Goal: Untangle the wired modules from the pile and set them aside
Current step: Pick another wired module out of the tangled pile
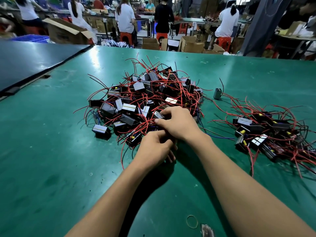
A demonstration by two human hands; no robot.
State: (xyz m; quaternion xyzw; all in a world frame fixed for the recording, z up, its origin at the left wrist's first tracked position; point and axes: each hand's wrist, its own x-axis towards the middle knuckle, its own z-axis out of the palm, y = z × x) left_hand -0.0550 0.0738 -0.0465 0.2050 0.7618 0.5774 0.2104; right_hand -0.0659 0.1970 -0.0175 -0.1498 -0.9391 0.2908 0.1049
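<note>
Wired modules [139,86], piled mid-frame on the table [51,151], could lift in a clump or tear a lead if the right hand [177,124], fingers pinching one module [158,115] at the near edge, yanks. On the left hand [153,149] the fingers curl; holding what, I cannot tell. Black blocks, pale faces, red wires [145,123] knotted throughout.

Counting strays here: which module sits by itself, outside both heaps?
The grey module standing alone on the green table between the big pile and the right-hand heap; all others lie tangled within a heap.
</note>
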